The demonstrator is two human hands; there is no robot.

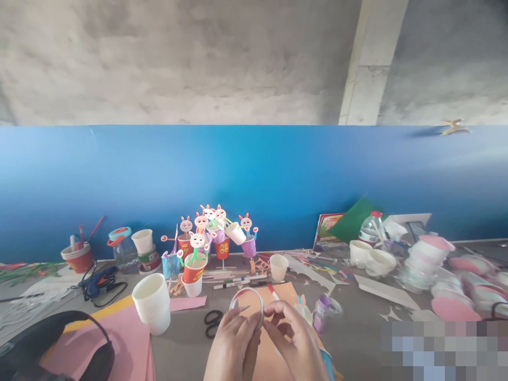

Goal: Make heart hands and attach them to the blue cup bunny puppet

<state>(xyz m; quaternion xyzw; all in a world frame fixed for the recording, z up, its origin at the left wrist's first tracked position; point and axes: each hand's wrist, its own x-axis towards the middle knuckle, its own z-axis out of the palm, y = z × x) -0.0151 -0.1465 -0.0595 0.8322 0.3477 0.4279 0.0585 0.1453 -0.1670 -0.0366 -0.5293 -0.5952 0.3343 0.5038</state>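
Two hands meet low in the middle, left hand (pixel 232 344) and right hand (pixel 296 339), each grip closed by the fingertips on a thin ring (pixel 246 289), which stands upright just above them. The wrists are cut off by the lower edge, and what the ring is made of is hard to tell. Scissors (pixel 213 321) and stacked cups (pixel 153 307) lie left on the grey table (pixel 357 333), before a blue wall (pixel 278 169).

Left hand (pixel 232 344) and right hand (pixel 296 338) pinch a clear tape roll (pixel 246 306) | scissors (pixel 213 321) just left | white cup stack (pixel 153 302) further left | bunny cup crafts (pixel 210 238) behind, against blue wall (pixel 278 169)
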